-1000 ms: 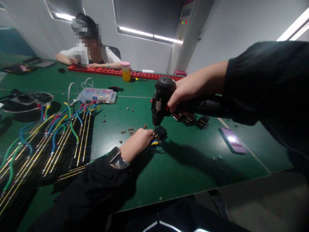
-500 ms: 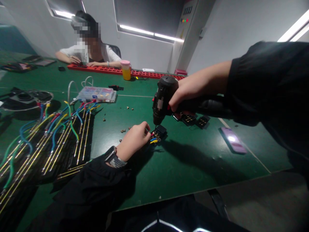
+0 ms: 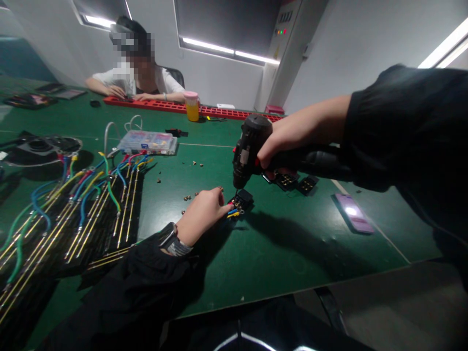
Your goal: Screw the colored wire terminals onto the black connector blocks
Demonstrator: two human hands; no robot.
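Note:
My right hand (image 3: 283,141) is wrapped round a black cordless screwdriver (image 3: 252,148), which points down just above a small black terminal block (image 3: 241,200) on the green table (image 3: 292,243). My left hand (image 3: 203,212), with a watch at the wrist, rests on the table with its fingertips pressed against the block's near-left side, where short coloured wire ends stick out. Small brass screws (image 3: 190,197) lie scattered just left of that hand.
Bundles of coloured wires (image 3: 73,204) with gold ends cover the table's left. A clear parts box (image 3: 148,143), more black blocks (image 3: 294,182) and a purple phone (image 3: 353,212) lie around. Across the table a person (image 3: 135,80) sits by a red rack (image 3: 153,105) and a yellow cup (image 3: 191,107).
The screwdriver's tip has lifted slightly off the block. My left hand drew back a little, then returned its fingertips to the block's side.

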